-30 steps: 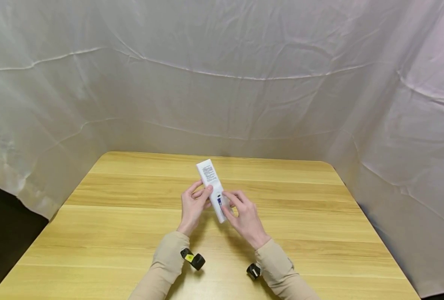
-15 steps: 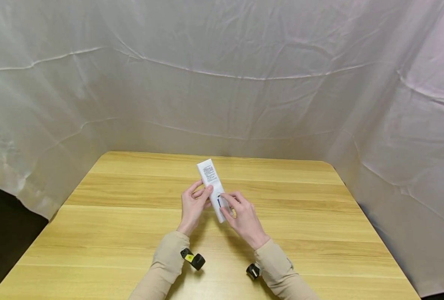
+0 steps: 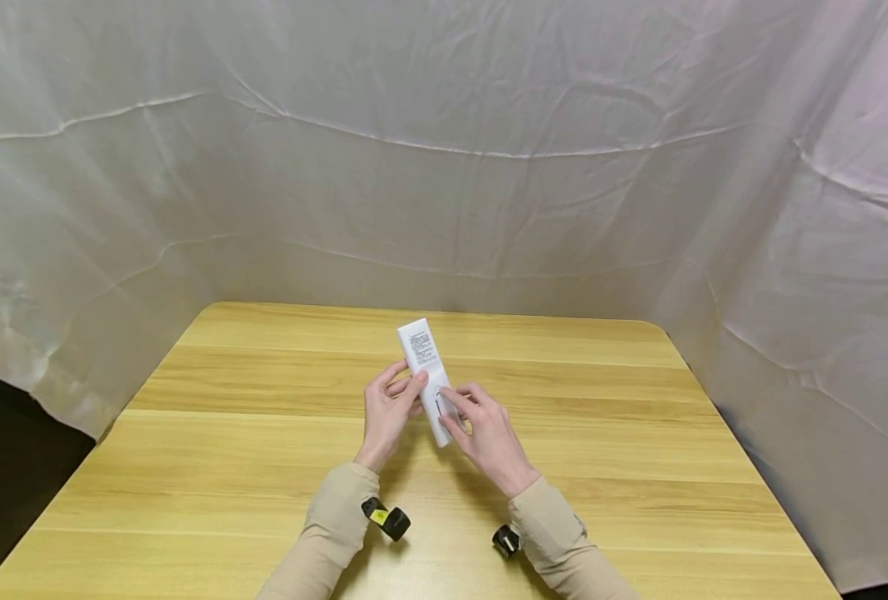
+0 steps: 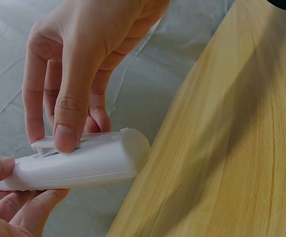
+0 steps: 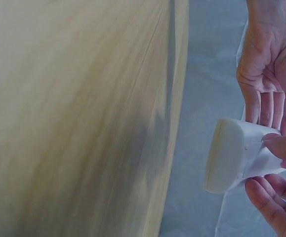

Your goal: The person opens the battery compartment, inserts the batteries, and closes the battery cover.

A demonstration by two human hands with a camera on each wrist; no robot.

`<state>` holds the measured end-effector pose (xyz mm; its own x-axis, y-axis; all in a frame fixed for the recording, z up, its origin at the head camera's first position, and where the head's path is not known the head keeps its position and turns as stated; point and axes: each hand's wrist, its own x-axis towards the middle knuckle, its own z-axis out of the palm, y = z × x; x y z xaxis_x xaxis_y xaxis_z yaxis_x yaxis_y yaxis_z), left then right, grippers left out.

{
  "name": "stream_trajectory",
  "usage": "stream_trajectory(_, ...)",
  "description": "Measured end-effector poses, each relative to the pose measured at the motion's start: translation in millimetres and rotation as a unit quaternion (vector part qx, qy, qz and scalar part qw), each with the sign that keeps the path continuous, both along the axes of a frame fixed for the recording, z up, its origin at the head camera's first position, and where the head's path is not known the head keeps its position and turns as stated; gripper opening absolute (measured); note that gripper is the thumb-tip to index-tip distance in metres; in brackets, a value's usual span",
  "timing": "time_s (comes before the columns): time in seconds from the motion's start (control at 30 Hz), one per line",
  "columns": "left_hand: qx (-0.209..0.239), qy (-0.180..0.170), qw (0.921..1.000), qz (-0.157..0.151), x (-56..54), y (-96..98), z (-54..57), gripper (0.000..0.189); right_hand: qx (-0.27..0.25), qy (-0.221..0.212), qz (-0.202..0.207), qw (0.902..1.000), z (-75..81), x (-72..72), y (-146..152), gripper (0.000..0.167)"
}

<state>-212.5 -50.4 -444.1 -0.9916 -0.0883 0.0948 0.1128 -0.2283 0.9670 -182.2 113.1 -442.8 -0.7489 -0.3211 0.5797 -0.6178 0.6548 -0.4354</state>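
Note:
A white remote control is held above the table with its back, printed with small grey text, turned up in the head view. My left hand grips it at the middle, thumb on the back and fingers underneath. The thumb and forefinger of my right hand pinch the white battery cover on the lower half. One edge of that cover stands slightly raised in the left wrist view. A thin dark blue strip, seemingly a battery, shows beside it. In the right wrist view, the remote's rounded end faces the camera.
The wooden table lies under both hands. Black wrist cameras hang from the beige sleeves. A pale grey curtain surrounds the table's back and sides.
The blue part visible in the remote's compartment has narrowed to a thin strip beside the cover. The remote's upper end has shifted slightly right. Both hands have barely moved.

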Motion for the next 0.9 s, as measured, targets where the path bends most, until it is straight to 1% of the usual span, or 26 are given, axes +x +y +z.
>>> stream_trajectory(0.3, 0.001, -0.003, 1.0000, -0.004, 1.0, 0.7, 1.0, 0.040, 0.026, 0.027, -0.007, 0.9993, 1.0, 0.6, 0.5, 0.035)
stream_trajectory(0.63, 0.007, -0.008, 0.9999, -0.004, 1.9, 2.6, 3.0, 0.042, 0.044, 0.055, -0.019, 0.9973, -0.4, -0.7, 0.8, 0.030)
stream_trajectory(0.9, 0.016, -0.008, 0.9998, -0.006, 3.2, 3.4, 3.6, 0.041, 0.045, 0.075, -0.022, 0.9960, -3.6, -1.7, 0.6, 0.030)
